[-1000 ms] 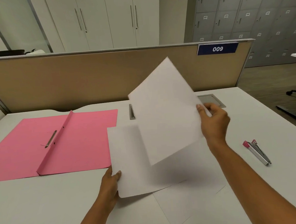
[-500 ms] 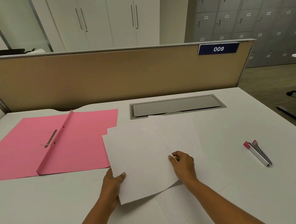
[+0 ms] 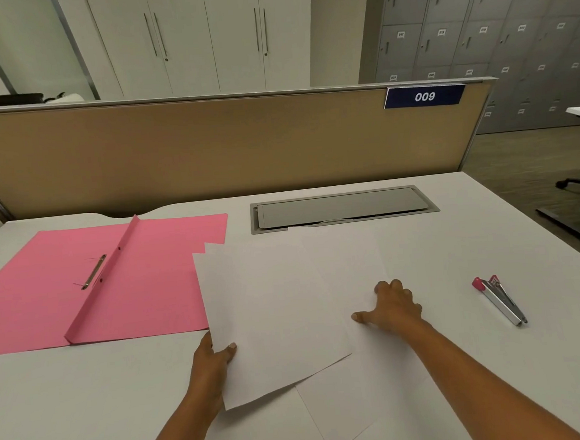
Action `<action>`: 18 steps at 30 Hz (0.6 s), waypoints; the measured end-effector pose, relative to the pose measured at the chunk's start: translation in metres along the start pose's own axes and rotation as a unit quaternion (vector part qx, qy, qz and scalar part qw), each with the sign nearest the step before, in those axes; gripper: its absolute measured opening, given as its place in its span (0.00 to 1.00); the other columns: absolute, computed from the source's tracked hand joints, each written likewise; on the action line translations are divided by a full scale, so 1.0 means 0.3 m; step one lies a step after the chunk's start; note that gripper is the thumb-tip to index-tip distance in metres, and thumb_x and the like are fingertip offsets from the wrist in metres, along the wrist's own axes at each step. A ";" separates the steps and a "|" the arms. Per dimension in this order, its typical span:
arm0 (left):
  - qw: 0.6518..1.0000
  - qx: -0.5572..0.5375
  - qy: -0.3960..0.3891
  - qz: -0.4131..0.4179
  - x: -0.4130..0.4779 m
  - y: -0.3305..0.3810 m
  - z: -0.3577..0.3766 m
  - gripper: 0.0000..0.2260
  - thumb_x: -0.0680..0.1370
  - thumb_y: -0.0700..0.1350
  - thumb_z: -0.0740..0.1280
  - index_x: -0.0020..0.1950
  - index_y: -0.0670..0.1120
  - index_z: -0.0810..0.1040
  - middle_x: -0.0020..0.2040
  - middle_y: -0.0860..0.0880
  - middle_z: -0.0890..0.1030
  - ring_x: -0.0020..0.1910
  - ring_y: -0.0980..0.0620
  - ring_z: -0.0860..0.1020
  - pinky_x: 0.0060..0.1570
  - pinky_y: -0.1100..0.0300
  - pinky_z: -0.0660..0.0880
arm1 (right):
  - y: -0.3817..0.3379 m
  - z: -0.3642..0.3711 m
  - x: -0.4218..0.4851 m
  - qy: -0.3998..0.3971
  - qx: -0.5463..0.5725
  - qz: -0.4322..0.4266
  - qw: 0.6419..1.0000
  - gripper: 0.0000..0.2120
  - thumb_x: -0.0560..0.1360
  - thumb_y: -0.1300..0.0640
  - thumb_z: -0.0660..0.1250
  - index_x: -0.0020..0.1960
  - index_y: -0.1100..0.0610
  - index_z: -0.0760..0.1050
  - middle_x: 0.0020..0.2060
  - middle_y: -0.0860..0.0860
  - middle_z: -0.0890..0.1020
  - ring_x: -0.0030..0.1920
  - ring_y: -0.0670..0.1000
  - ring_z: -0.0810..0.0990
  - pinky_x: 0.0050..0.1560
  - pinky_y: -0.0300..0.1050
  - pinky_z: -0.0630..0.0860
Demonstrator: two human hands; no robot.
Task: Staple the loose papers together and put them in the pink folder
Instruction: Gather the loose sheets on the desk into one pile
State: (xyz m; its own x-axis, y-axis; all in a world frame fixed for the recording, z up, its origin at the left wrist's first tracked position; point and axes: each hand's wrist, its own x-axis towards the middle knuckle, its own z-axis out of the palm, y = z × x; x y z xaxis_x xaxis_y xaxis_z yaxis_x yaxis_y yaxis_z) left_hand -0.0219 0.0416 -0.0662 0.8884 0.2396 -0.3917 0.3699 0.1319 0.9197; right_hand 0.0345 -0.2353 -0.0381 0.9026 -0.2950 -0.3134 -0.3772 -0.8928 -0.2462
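Note:
Several loose white papers [image 3: 274, 310] lie overlapped in the middle of the white desk. My left hand [image 3: 212, 361] pinches the near left edge of the top sheets, thumb on top. My right hand [image 3: 394, 307] rests flat, fingers spread, on another sheet to the right of the stack. The pink folder [image 3: 90, 282] lies open at the left, its metal fastener showing near the spine; the papers overlap its right edge. A silver stapler with a pink end [image 3: 498, 299] lies on the desk to the right, apart from both hands.
A grey cable hatch [image 3: 342, 209] is set into the desk behind the papers. A tan partition [image 3: 208, 150] with a "009" label closes the back. The desk's right edge drops to the floor, where a chair base stands.
My right hand brought the lifted sheet down onto the stack, let go, and slid right to press on another sheet. My left hand stayed on the papers' near left edge.

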 end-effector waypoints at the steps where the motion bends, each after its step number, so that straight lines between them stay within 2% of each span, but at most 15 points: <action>1: 1.000 0.000 0.001 0.000 0.000 0.001 0.001 0.16 0.77 0.33 0.60 0.64 0.43 0.70 0.55 0.41 0.78 0.51 0.39 0.78 0.56 0.44 0.74 | -0.001 -0.002 0.001 -0.004 0.010 0.005 1.000 0.38 0.67 0.39 0.69 0.69 0.57 0.60 0.67 0.55 0.64 0.68 0.57 0.63 0.64 0.54 0.67; 6: 1.000 0.001 0.005 0.006 -0.001 -0.001 0.002 0.17 0.77 0.33 0.60 0.65 0.43 0.70 0.55 0.42 0.77 0.51 0.40 0.77 0.57 0.44 0.74 | 0.002 0.001 0.012 -0.029 0.061 0.024 0.997 0.42 0.64 0.40 0.73 0.68 0.58 0.59 0.66 0.56 0.67 0.67 0.58 0.67 0.64 0.54 0.69; 9: 1.000 0.000 0.009 0.005 0.000 -0.003 0.003 0.17 0.77 0.33 0.61 0.66 0.42 0.69 0.56 0.41 0.77 0.51 0.39 0.77 0.57 0.45 0.74 | -0.001 0.000 0.019 -0.038 0.074 0.028 0.996 0.38 0.64 0.42 0.74 0.65 0.59 0.63 0.62 0.55 0.72 0.63 0.58 0.72 0.62 0.52 0.71; 10: 1.000 0.000 0.009 0.004 0.001 -0.004 0.003 0.17 0.77 0.33 0.61 0.66 0.42 0.69 0.57 0.41 0.77 0.51 0.39 0.77 0.56 0.44 0.74 | -0.003 0.000 0.022 -0.039 0.083 0.031 0.995 0.33 0.64 0.43 0.74 0.61 0.58 0.66 0.59 0.55 0.74 0.60 0.57 0.74 0.60 0.50 0.72; 12: 1.000 -0.004 0.005 0.003 -0.001 -0.003 0.003 0.17 0.77 0.33 0.60 0.65 0.42 0.69 0.57 0.41 0.77 0.51 0.39 0.77 0.56 0.45 0.74 | -0.007 0.000 0.020 -0.045 0.109 0.036 0.992 0.20 0.64 0.45 0.75 0.45 0.56 0.70 0.49 0.53 0.76 0.51 0.55 0.75 0.50 0.46 0.71; 14: 1.000 -0.008 0.002 0.001 -0.002 0.000 0.004 0.17 0.77 0.33 0.60 0.65 0.42 0.69 0.56 0.41 0.77 0.51 0.39 0.77 0.55 0.45 0.74 | -0.009 0.004 0.017 -0.050 0.159 0.035 0.985 0.19 0.65 0.50 0.75 0.34 0.54 0.64 0.40 0.51 0.74 0.44 0.55 0.72 0.43 0.44 0.67; 16: 1.000 -0.009 0.000 0.000 -0.003 0.000 0.006 0.18 0.77 0.33 0.60 0.66 0.42 0.69 0.57 0.40 0.78 0.52 0.38 0.77 0.56 0.44 0.74 | -0.011 -0.003 0.015 -0.038 0.223 0.031 0.973 0.16 0.66 0.55 0.74 0.36 0.56 0.65 0.38 0.51 0.73 0.43 0.54 0.72 0.42 0.43 0.67; 18: 1.000 -0.009 -0.002 -0.003 -0.002 0.002 0.007 0.18 0.77 0.33 0.60 0.66 0.42 0.69 0.58 0.39 0.78 0.53 0.38 0.78 0.56 0.43 0.74 | -0.020 -0.040 0.003 -0.010 0.290 0.035 0.956 0.14 0.67 0.57 0.71 0.45 0.57 0.67 0.43 0.53 0.74 0.43 0.55 0.73 0.42 0.43 0.68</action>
State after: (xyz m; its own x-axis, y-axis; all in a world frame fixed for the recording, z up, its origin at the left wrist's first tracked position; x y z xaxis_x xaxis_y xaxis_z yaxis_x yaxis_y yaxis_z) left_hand -0.0216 0.0394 -0.0653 0.8873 0.2345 -0.3973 0.3704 0.1511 0.9165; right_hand 0.0401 -0.2344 -0.0258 0.8693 -0.3356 -0.3629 -0.4928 -0.5311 -0.6893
